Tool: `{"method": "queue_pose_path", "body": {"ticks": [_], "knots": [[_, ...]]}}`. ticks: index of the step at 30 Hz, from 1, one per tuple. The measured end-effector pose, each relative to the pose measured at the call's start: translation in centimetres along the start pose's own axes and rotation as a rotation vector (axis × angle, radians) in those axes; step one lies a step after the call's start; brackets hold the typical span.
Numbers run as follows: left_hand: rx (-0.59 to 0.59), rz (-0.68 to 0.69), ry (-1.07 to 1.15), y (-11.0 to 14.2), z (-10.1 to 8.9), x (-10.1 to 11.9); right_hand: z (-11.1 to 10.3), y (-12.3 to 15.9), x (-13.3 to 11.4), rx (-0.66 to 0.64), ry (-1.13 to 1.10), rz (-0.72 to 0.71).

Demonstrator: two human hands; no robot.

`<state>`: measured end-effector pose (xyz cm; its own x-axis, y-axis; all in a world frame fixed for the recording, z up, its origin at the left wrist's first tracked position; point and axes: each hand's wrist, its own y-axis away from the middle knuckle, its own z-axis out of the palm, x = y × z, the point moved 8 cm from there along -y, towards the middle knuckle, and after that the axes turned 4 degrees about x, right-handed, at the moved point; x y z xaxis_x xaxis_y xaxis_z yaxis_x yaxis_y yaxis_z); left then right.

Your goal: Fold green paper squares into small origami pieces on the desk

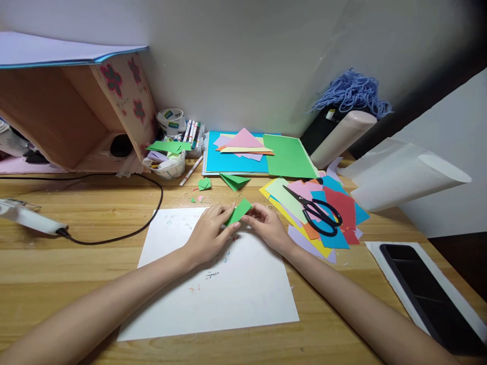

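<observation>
Left hand (209, 229) pinches rectangular green paper (239, 211) near white paper sheet's (251, 299) far edge; right hand (266, 225) curls close, perhaps steadying it, pinch unclear.

We cannot see all of the green paper (241, 209), partly covered by the left hand (209, 229). We lose the cardboard box (125, 101) and white device (32, 219) past the left edge; we find the label on the tape roll (172, 121) too small to read.
</observation>
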<state>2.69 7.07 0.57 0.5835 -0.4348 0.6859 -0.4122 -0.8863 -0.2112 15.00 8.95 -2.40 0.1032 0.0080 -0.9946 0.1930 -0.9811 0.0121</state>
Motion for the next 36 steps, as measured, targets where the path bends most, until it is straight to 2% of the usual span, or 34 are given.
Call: {"method": "queue_pose_path", "body": {"ticks": [36], "knots": [[-0.004, -0.009, 0.029, 0.0, 0.0, -0.1, -0.2, 0.0, 0.4, -0.007, 0.004, 0.005]]}}
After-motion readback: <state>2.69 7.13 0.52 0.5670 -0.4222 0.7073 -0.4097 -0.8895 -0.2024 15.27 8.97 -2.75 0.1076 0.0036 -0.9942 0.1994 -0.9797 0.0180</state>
